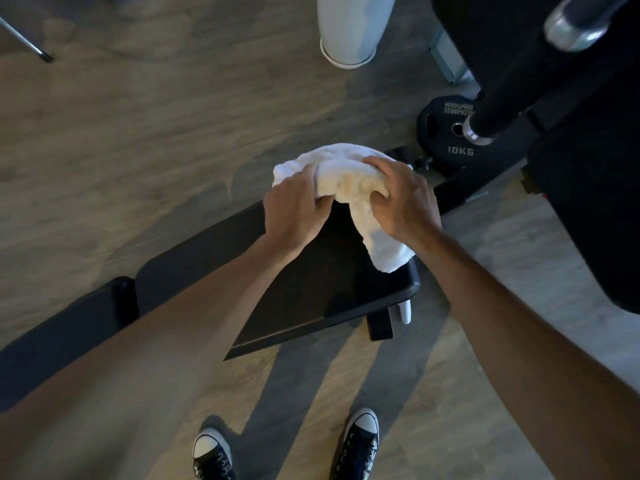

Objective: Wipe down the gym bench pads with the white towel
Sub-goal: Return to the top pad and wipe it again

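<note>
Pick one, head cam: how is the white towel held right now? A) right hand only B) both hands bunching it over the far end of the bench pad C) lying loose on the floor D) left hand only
B: the left hand and right hand both clutch the bunched white towel above the far end of the black bench pad, with one tail of it hanging down by the right wrist.

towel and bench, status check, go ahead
Left hand and right hand both gripping white towel, bunched over the bench pad far end. Nothing in the way on the pad.
</note>
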